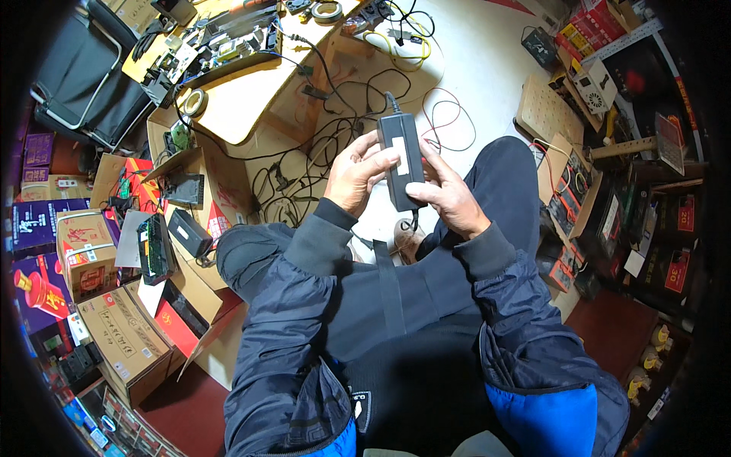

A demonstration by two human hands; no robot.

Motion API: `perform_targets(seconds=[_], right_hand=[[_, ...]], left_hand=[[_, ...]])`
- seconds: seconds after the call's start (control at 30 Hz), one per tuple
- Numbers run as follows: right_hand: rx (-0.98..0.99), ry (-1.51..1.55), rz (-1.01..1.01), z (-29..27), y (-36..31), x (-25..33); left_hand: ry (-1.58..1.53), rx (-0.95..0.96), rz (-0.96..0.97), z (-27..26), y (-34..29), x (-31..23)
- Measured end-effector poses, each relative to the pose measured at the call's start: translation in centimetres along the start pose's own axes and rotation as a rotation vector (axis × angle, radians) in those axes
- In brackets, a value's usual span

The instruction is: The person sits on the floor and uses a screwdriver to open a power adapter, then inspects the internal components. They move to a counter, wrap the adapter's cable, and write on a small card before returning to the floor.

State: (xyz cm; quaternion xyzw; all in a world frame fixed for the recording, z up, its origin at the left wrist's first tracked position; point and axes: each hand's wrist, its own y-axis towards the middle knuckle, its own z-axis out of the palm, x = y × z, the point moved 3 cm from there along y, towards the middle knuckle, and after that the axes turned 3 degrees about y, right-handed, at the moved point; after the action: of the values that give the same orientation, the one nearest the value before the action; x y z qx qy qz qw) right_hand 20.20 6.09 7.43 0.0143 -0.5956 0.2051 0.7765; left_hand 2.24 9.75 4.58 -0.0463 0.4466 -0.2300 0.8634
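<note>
A black power adapter point(397, 186) with a pale label on its upper face is held up in front of me, above my lap. My left hand point(358, 174) grips its left side, the thumb lying across the label's edge. From the other side my right hand point(449, 189) holds it, thumb on the lower end of the casing and fingers along the right edge. A cord leaves the adapter's far end, and another short black cord hangs at its near end. The fingers behind the casing are partly hidden.
A tangle of black cables point(312, 164) lies on the floor beyond my left hand. A wooden table point(236, 114) with electronic parts stands at the far left. Open cardboard boxes point(145, 335) crowd the left side. Boxes of devices point(601, 213) and a pegboard point(550, 108) are at right.
</note>
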Motion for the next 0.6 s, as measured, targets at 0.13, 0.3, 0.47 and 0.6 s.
perform_targets(seconds=[0.13,0.3,0.47,0.6], right_hand=[[-0.102,-0.399,-0.102,1.0,0.0,-0.2],[-0.133,-0.037,-0.025,0.2,0.7,-0.9],[0.010,0.355,0.147,-0.5,0.2,-1.1],[-0.015,0.328,0.134,-0.2,0.2,-1.4]], left_hand=[[0.212,-0.174,0.048,-0.1,0.1,0.9],[0.074,-0.253,0.051,-0.8,0.6,1.0],[0.053,-0.102,-0.107,-0.4,0.4,1.4],[0.087,-0.071,-0.095,-0.4,0.1,1.2]])
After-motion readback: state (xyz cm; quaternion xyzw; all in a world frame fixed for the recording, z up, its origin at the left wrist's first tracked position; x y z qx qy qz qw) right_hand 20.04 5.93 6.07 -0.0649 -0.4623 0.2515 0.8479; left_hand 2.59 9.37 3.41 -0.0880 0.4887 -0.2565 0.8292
